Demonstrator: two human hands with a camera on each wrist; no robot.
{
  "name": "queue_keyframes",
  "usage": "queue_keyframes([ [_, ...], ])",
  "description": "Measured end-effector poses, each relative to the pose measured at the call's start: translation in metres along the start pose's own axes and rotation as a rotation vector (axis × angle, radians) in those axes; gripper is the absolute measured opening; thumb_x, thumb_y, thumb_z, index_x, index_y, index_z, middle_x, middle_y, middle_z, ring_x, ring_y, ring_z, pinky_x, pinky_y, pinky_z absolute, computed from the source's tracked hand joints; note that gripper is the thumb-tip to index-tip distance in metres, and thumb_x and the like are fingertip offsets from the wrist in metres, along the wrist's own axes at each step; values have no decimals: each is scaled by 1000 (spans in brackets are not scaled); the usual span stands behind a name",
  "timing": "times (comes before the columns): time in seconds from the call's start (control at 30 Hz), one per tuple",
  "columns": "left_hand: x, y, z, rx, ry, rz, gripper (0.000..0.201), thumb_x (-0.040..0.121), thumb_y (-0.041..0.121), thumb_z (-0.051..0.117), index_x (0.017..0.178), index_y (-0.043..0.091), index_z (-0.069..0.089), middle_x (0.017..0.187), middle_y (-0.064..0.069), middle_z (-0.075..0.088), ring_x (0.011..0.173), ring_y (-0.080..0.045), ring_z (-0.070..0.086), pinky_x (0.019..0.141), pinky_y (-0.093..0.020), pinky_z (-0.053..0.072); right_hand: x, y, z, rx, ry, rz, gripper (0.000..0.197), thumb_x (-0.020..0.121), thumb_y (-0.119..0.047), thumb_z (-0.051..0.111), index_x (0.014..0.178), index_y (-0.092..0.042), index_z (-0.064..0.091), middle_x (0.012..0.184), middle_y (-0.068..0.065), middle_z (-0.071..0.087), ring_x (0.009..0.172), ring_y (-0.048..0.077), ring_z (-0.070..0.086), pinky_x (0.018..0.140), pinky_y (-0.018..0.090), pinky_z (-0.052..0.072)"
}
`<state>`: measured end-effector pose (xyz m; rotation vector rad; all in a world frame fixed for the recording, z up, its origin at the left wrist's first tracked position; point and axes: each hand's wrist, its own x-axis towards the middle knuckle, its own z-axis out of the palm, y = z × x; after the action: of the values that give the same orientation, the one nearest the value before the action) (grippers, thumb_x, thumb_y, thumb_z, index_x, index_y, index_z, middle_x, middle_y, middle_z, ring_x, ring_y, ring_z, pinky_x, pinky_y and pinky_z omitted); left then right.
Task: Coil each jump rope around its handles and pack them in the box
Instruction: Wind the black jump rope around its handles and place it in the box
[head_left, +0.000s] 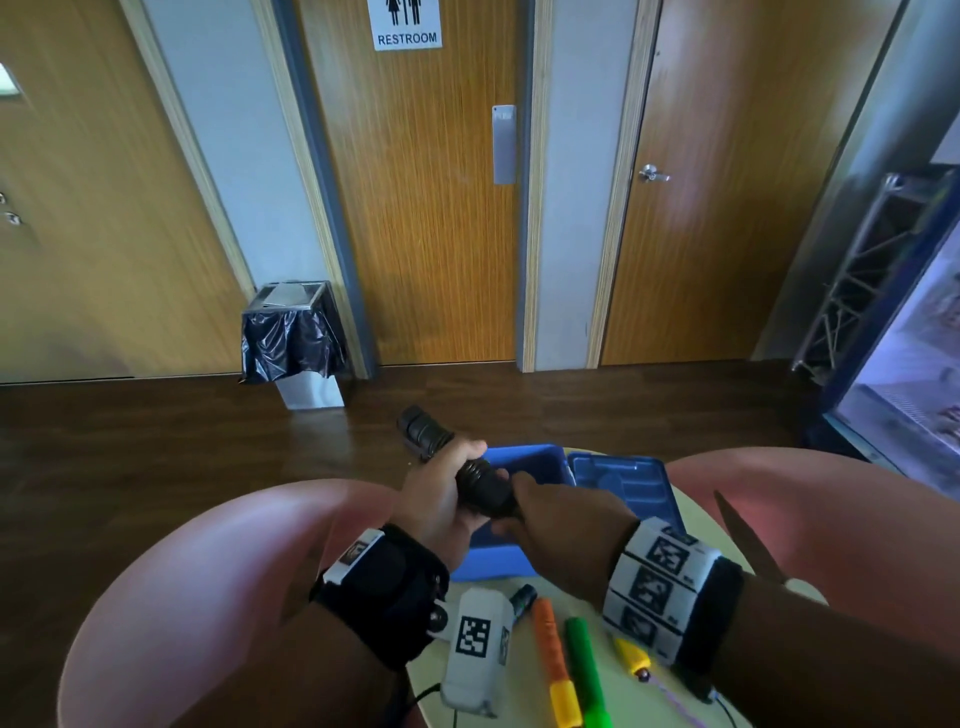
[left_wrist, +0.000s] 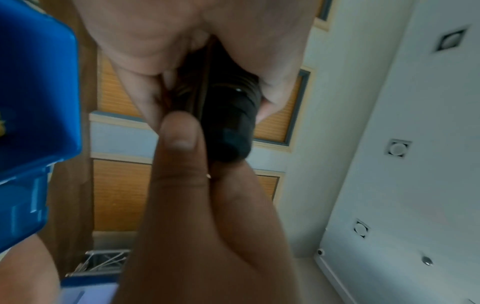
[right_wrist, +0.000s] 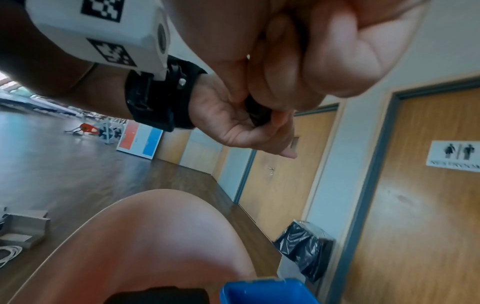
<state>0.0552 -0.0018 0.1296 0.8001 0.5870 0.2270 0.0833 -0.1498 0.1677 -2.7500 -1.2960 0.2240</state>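
orange handle (head_left: 552, 642) and green handle (head_left: 582, 660) lie on table (head_left: 524, 696) at 6 o'clock | left hand (head_left: 441, 501) and right hand (head_left: 563, 512) both curl round black jump rope bundle (head_left: 467, 470), held above open blue box (head_left: 524, 462) at 12 o'clock

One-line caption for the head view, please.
Both hands, left and right, grip black rope-wrapped jump rope handles above an open blue plastic box.
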Motion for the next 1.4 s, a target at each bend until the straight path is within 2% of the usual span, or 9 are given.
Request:
queue_keyframes([
  [0.1, -15, 15, 9, 22, -105, 53, 21, 81, 8, 65, 95, 11, 49, 71, -8, 51, 54, -24, 59, 43, -29, 46, -4, -6, -25, -49, -30, -98, 43, 101, -55, 36, 122, -18, 42, 102, 3, 66, 89, 27, 65, 65, 35, 40],
  [0.3, -35, 34, 11, 129, -262, 92, 74, 50, 17, 75, 121, 8, 52, 72, -10, 55, 59, -21, 54, 58, -31, 47, -6, -17, -53, -100, -152, -251, 45, 99, -52, 44, 120, -14, 52, 97, 8, 66, 85, 25, 63, 73, 33, 49],
  [0.47, -43, 41, 11, 194, -361, 90, 72, 51, 18, 74, 119, 4, 53, 71, -14, 57, 61, -22, 56, 65, -34, 45, -14, -22, -65, -158, -202, -299, 44, 101, -49, 45, 118, -9, 56, 103, 14, 65, 93, 28, 63, 76, 32, 43],
  [0.7, -45, 58, 9, 134, -466, 59, 63, 58, 16, 74, 118, 9, 54, 80, -16, 57, 64, -26, 60, 60, -35, 52, -15, -17, -66, -139, -145, -321, 25, 105, -37, 41, 113, -16, 52, 91, 4, 59, 77, 23, 57, 73, 36, 48],
  [0.87, -49, 62, 16, 67, -408, 34, 40, 67, 14, 77, 99, 7, 54, 82, -15, 59, 66, -27, 65, 58, -37, 55, -21, -11, -75, -205, -23, -303, 24, 106, -42, 32, 103, -27, 50, 98, -1, 62, 86, 22, 60, 78, 37, 51],
  [1.0, -46, 56, 24, -104, -267, 85, 42, 75, 23, 74, 108, 9, 52, 92, -16, 57, 86, -34, 69, 65, -43, 59, -14, -1, -70, -326, 163, -258, 43, 104, -48, 26, 136, -23, 40, 109, 0, 62, 91, 24, 62, 74, 37, 52],
  [1.07, -48, 53, 29, -142, -259, 82, 34, 78, 22, 70, 107, 11, 55, 94, -16, 61, 93, -34, 67, 74, -45, 59, -11, 1, -69, -354, 158, -253, 42, 103, -49, 25, 126, -22, 47, 108, 0, 63, 90, 23, 61, 75, 37, 51],
  [1.2, -53, 49, 34, -118, -306, 85, 14, 70, 14, 64, 83, 12, 68, 81, -13, 58, 72, -27, 60, 74, -39, 49, -15, -3, -70, -345, 123, -349, 43, 101, -54, 26, 113, -23, 54, 103, -1, 65, 92, 25, 64, 75, 37, 52],
  [1.4, -65, 53, 37, 150, -544, 151, 36, 57, 22, 64, 91, 10, 65, 77, -18, 50, 59, -27, 54, 59, -34, 42, -37, -17, -81, -347, 61, -468, 47, 104, -51, 26, 106, -18, 60, 106, 4, 63, 94, 29, 62, 76, 36, 49],
])
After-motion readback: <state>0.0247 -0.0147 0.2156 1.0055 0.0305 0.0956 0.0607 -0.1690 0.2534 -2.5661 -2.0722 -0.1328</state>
